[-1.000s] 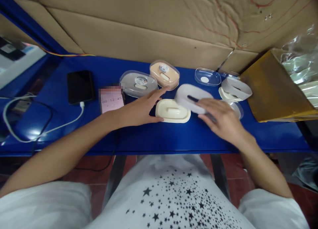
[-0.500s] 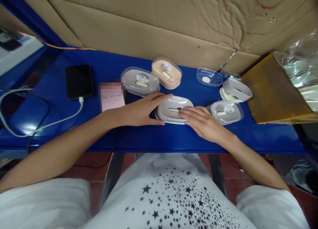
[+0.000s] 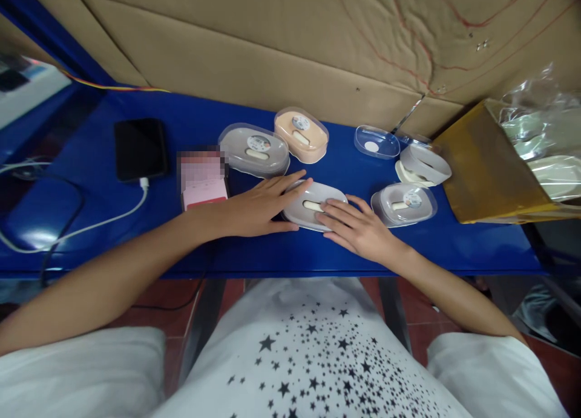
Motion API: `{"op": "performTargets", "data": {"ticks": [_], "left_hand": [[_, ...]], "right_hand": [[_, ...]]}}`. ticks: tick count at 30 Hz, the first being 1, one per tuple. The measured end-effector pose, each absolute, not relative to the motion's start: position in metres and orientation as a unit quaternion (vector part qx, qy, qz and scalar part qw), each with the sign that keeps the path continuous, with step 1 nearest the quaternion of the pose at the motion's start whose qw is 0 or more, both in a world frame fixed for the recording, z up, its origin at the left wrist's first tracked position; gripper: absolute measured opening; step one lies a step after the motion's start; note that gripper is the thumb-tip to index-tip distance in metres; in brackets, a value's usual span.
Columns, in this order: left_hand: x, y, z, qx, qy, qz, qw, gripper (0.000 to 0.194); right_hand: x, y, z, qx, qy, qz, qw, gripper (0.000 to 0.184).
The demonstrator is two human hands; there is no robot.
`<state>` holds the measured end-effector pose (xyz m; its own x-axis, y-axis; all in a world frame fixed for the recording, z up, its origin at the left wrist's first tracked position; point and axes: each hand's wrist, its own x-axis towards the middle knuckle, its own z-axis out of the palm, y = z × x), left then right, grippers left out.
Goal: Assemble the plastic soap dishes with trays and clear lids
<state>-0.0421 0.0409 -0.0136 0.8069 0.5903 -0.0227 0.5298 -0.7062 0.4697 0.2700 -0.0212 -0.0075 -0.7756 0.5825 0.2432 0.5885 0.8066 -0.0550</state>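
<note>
An oval soap box (image 3: 314, 205) with a translucent lid over a cream base lies on the blue table, in the middle of my view. My left hand (image 3: 263, 209) rests against its left end, with the fingertips spread on the lid. My right hand (image 3: 356, 227) lies on its right end, fingers apart and flat on the lid. Neither hand lifts the box. Part of the box is hidden under my fingers.
Nearby stand a grey box (image 3: 253, 150), a peach box (image 3: 301, 135), a clear lid (image 3: 371, 142), a white open box (image 3: 424, 164) and a lidded box (image 3: 403, 204). Behind lie a black phone (image 3: 140, 149) with a white cable, a pink timer (image 3: 202, 188) and a gold tray (image 3: 488, 164).
My right hand has brought the white lid down onto the cream base, and both hands now rest on the closed box. The lidded box at right has come into view.
</note>
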Motion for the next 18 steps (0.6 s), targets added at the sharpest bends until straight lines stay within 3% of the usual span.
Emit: {"op": "performTargets", "data": {"ticks": [3,7,14,18], "left_hand": [[-0.043,0.041,-0.017,0.923,0.305,0.073,0.222,0.094],[-0.043,0.040,-0.011,0.924,0.301,0.081,0.220,0.097],[-0.039,0.038,0.002,0.922,0.304,0.102,0.216,0.090],[-0.039,0.038,0.003,0.911,0.329,0.091,0.233,0.098]], "right_hand": [[0.274,-0.013,-0.006,-0.307,-0.940,0.019,0.150,0.041],[0.289,0.015,-0.002,-0.420,-0.885,0.049,0.196,0.049],[0.307,0.072,-0.021,-0.596,-0.783,-0.047,0.174,0.059],[0.306,0.082,-0.015,-0.621,-0.772,-0.041,0.132,0.044]]}}
